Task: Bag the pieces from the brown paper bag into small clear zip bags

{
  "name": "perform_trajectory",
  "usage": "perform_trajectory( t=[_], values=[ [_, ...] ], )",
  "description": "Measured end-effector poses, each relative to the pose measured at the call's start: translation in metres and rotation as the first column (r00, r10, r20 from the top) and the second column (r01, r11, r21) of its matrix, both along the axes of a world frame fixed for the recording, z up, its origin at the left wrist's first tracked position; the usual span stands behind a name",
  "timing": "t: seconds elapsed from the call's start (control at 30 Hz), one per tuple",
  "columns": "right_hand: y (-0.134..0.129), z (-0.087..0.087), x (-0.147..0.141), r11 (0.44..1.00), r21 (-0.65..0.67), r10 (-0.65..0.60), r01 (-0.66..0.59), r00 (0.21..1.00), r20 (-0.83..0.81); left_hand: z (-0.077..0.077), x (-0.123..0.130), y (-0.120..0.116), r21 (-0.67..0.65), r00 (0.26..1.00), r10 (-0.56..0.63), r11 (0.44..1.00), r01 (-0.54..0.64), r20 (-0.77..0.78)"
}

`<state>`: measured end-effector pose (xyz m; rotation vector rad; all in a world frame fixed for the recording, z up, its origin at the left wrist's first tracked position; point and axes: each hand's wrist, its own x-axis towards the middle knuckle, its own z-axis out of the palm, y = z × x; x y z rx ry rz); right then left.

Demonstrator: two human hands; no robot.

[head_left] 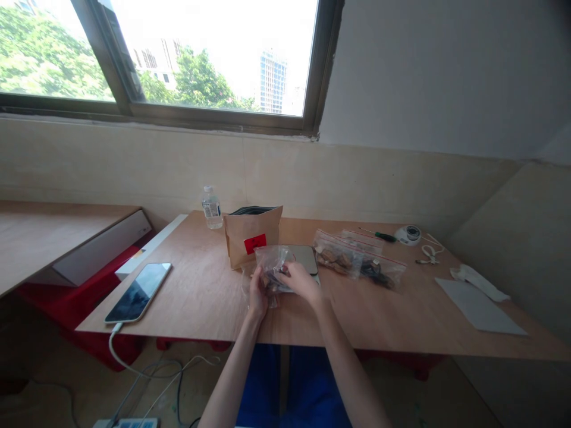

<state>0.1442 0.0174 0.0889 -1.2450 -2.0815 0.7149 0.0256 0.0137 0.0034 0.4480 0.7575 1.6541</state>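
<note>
Near the table's front edge, both my hands hold a clear plastic bag point(271, 259) with dark contents I cannot make out. My left hand point(257, 292) grips its left side, fingers closed. From the right, my right hand point(300, 278) pinches the bag, its fingertips partly hidden by the plastic. Just behind stands a brown paper pouch point(238, 238) with a red label, its top gaping. A flat kitchen scale point(306, 259) with a pale plate lies partly behind my right hand. Beside the scale lie zip bags, one with brown pieces point(336, 257) and one with dark pieces point(379, 270).
A phone point(139, 292) on a charging cable lies at the left edge. A water bottle point(212, 208) stands at the back. To the right are a green-handled screwdriver point(384, 236), a white dome camera point(407, 235), a white cable point(430, 254) and a white sheet point(477, 306).
</note>
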Motion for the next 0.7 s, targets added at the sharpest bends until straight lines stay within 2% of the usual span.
perform_trajectory(
  t=[0.2,0.37,0.5,0.7],
  values=[
    [0.010,-0.019,-0.005,0.987,-0.042,0.147,-0.157,0.973,-0.177,0.006,0.000,-0.005,0.026,0.997,-0.070,0.997,0.071,-0.031],
    [0.013,-0.025,-0.011,0.979,-0.110,0.134,-0.170,0.950,-0.281,0.004,0.002,-0.004,0.058,0.998,-0.036,0.998,0.039,-0.052],
    [0.010,-0.021,-0.015,0.981,-0.156,0.073,-0.112,0.968,-0.238,-0.004,0.003,0.001,0.062,0.998,0.030,0.998,-0.026,-0.064],
    [0.008,-0.024,-0.019,0.982,-0.185,0.019,-0.040,0.993,-0.117,-0.008,0.004,0.001,0.035,0.995,0.038,0.999,-0.035,-0.091]
  ],
)
